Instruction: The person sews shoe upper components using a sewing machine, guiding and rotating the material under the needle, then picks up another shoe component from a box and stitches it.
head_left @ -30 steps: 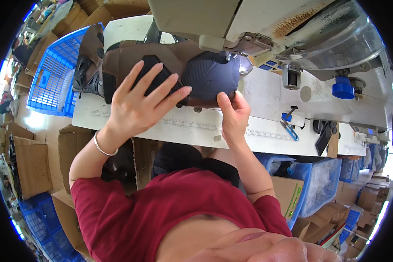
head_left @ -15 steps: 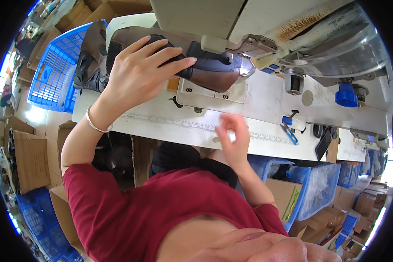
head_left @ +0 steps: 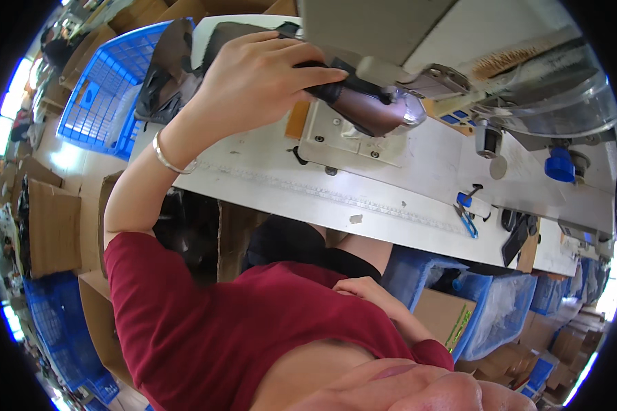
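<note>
Here your left hand (head_left: 253, 82) grips the dark leather piece (head_left: 363, 103) on the machine post above the bench (head_left: 404, 185); your right hand (head_left: 367, 291) rests loosely curled, empty, at your waist.

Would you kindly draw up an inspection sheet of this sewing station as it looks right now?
Surface: white machine table, ruler strip along its front edge.
Job's things: dark brown shoe upper on the machine's post.
Clutter: blue clippers, dark scrap near the edge.
Grips: left hand grasps the upper; right hand rests at the lap, holding nothing.
Cables: nothing seen.
Surroundings: blue crate, cardboard boxes, blue bins under the table.
</note>
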Demonstrator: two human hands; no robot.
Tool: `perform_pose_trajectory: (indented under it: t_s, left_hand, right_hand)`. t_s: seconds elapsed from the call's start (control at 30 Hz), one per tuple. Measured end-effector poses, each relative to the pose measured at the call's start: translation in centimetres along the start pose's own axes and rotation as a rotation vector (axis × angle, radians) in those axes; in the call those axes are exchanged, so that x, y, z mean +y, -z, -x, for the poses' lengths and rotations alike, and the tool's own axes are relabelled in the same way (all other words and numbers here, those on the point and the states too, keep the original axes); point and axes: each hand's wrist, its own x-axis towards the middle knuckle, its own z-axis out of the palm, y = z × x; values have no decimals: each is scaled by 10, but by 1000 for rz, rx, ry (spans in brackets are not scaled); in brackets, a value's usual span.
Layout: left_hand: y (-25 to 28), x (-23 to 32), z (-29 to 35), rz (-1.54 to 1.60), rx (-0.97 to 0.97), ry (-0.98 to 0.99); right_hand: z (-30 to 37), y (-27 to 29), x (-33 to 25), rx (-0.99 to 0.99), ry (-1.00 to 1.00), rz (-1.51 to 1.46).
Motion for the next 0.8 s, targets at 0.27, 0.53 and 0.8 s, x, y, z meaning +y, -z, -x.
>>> perform_pose_trajectory:
  t_s: [0.27, 0.53, 0.8]
  left_hand:
    - [-19, 4, 9, -430, -67, -102]
    - [81, -18, 93, -793, -157, 200]
    - [236, 45, 298, -1500, -779, 1294]
  right_hand:
    - [5, -12, 11, 5, 171, 189]
    - [7, -18, 11, -28, -170, 30]
    - [-26, -23, 14, 6, 191, 1]
